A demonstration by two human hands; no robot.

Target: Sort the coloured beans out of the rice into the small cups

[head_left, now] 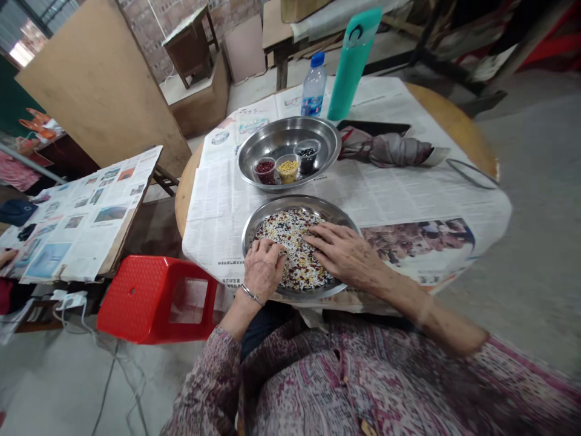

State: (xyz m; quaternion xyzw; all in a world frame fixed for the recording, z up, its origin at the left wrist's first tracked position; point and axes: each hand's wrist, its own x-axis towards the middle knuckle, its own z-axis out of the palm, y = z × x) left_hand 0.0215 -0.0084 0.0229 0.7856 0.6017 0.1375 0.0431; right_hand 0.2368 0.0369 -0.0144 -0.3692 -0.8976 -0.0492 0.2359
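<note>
A shallow metal basin (249,225) stands on the table's near edge, spread with mixed white, dark red, yellow and black beans or grains (293,233). Over its left side is my left hand (264,265), fingers curled together; anything in them is hidden. From the right my right hand (338,249) reaches over the grains, fingers stretched out and slightly apart, tips touching them. A second metal basin (254,142) sits just beyond. In it are three small clear cups: one of dark red beans (265,172), one of yellow beans (287,171), one of black beans (308,156).
Newspaper (218,212) covers the round table. Behind the far basin stand a water bottle (314,85) and a tall teal bottle (354,63). A folded grey umbrella (390,149) lies to the right. A red stool (136,297) is at left, near another newspaper-covered table (91,212) with a person's hand (6,257).
</note>
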